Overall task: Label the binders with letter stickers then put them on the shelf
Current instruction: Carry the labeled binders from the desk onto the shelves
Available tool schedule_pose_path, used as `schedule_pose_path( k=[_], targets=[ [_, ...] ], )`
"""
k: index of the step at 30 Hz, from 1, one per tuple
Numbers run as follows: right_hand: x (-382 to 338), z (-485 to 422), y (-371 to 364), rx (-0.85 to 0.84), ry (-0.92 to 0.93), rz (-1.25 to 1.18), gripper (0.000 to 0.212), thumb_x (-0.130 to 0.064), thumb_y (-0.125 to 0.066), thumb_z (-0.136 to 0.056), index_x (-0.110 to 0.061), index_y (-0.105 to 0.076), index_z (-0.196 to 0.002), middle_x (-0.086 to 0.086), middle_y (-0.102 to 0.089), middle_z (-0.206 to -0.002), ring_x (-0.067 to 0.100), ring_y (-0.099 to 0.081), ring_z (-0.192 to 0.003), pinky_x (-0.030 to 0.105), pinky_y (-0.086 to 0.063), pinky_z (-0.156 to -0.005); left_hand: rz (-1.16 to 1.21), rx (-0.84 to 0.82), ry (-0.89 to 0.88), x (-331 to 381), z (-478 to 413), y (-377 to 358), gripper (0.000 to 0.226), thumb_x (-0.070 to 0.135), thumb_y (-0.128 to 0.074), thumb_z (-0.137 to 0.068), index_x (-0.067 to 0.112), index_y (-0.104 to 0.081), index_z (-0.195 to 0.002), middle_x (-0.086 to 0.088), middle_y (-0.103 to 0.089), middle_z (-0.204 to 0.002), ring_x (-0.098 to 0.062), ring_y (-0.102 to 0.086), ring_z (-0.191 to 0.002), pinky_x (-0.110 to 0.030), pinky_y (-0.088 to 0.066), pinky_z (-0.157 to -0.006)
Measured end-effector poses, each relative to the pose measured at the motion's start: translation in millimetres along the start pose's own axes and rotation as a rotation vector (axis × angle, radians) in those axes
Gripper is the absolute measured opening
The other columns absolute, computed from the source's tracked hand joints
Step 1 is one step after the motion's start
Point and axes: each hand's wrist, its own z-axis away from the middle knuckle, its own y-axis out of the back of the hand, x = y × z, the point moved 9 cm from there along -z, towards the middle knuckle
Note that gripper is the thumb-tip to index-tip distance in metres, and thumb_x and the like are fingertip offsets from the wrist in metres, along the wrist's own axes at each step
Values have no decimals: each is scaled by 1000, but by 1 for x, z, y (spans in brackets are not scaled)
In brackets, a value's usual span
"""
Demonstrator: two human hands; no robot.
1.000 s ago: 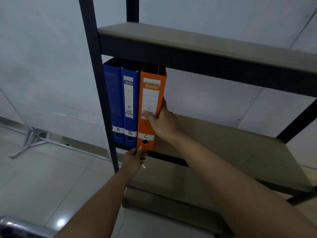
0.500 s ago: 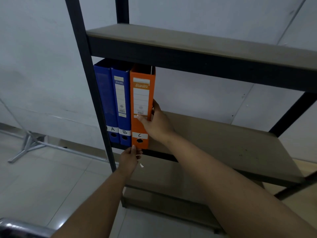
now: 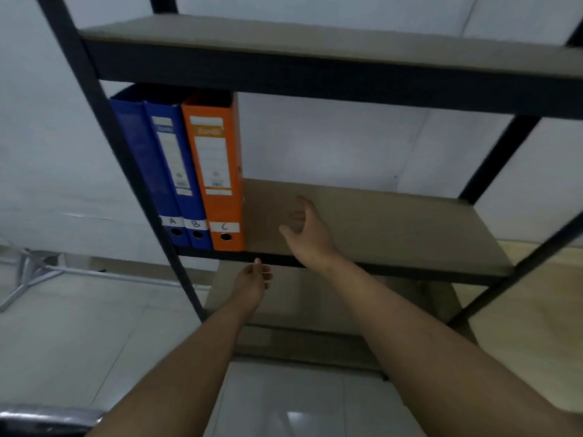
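Head view: orange binder [image 3: 217, 184] upright on shelf [image 3: 394, 222], touching blue binders [image 3: 170, 171]. Right hand [image 3: 307, 234] just beside it, apart, fingers [image 3: 303, 201] spread, holding nothing. Left hand [image 3: 252, 280] below shelf edge, fingers curled; contents unclear.
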Motion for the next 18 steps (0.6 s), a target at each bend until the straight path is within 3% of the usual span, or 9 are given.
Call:
schedule_pose_path(
  k=[3,5,7,10,12,15,18],
  targets=[
    [49,14,49,88,-57,-37,56,-27,-65,-105,-30,-44,-156,-4,-65,-132,15,-65,-120,24,-56,-93,-45,-63,-27,7,16,-51,46,42,-37,-115,9,-70,-110,-4,-73,-103,-15,-64,-84,-26,-46,-67],
    [79,28,85,162,-80,-64,41,-20,-64,-105,-26,-55,-145,-4,-67,-117,13,-68,-104,8,-49,-70,-65,-102,-55,13,29,-88,42,35,-41,-115,5,-70,-108,-8,-71,-97,-14,-61,-75,-24,-43,-61],
    [106,44,121,236,-100,-46,31,-17,-63,-105,-25,-62,-135,-10,-65,-105,9,-66,-97,4,-44,-63,-101,-146,-85,18,43,-126,38,31,-44,-114,5,-70,-105,-9,-69,-95,-17,-61,-73,-23,-42,-56],
    [139,65,169,303,-133,-59,21,-13,-64,-104,-21,-67,-123,-13,-66,-100,5,-65,-91,6,-48,-71,-181,-225,-129,28,66,-181,29,20,-43,-114,6,-66,-103,-9,-66,-95,-12,-58,-70,-13,-42,-47],
    [160,85,208,357,-140,-85,18,-13,-65,-104,-22,-69,-118,-12,-69,-102,7,-67,-93,17,-54,-83,-225,-281,-157,35,87,-224,28,18,-41,-114,6,-64,-106,-8,-65,-94,-10,-55,-69,-11,-40,-46],
    [185,116,263,420,-152,-75,19,-15,-67,-103,-22,-72,-120,-8,-72,-108,7,-66,-96,19,-53,-86,-264,-340,-175,42,115,-282,30,24,-41,-115,10,-64,-101,-6,-66,-95,-11,-56,-72,-20,-42,-56],
    [214,152,330,492,-153,-60,18,-17,-69,-100,-27,-72,-115,-9,-73,-110,13,-69,-104,32,-57,-99,-285,-387,-215,48,153,-351,32,27,-43,-115,18,-65,-94,-3,-69,-96,-16,-61,-80,-27,-43,-62]
  ],
)
